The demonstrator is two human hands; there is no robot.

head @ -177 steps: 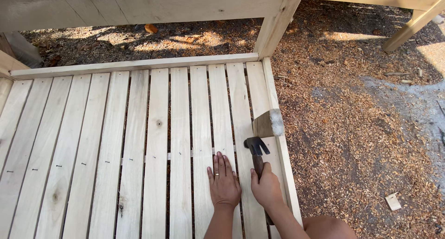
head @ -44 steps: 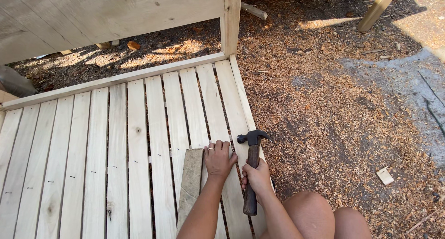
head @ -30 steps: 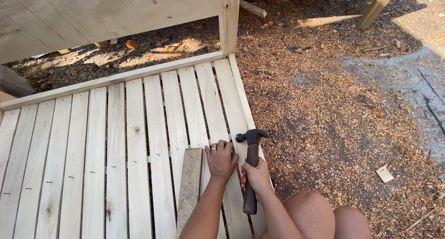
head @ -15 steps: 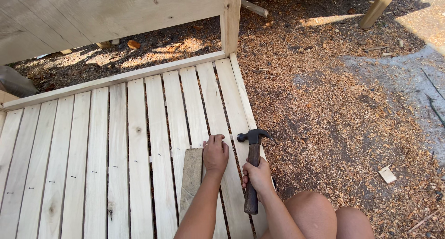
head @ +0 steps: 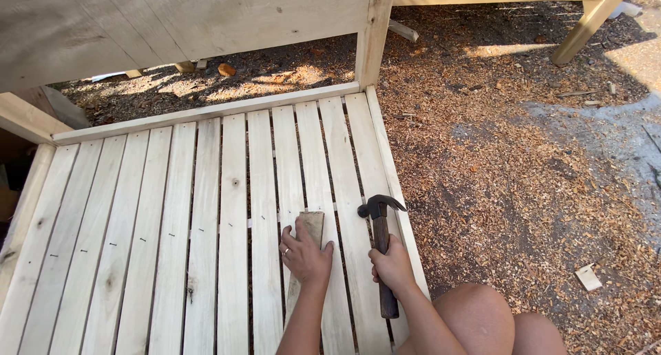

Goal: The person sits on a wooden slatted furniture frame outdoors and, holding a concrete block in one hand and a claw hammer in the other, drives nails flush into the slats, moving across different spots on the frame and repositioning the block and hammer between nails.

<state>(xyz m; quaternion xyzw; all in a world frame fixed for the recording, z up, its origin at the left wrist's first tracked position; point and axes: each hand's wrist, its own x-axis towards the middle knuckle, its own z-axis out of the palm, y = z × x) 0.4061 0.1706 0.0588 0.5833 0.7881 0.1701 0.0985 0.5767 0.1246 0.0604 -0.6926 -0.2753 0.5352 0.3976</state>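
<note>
Wooden slat platform (head: pixel 206 210): most slats nailed. Loose grey slat (head: pixel 308 225) lies on top, not yet fixed, left hand (head: pixel 305 254) pressing it flat. Right hand (head: pixel 392 265) grips hammer (head: pixel 381 248), head resting on platform.

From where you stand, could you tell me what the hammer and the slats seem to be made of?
The claw hammer in the right hand has a dark, dull head, likely steel, and a dark brown handle, probably wood. The slats look like pale, unfinished sawn timber: grain, knots and nail heads show.
</note>
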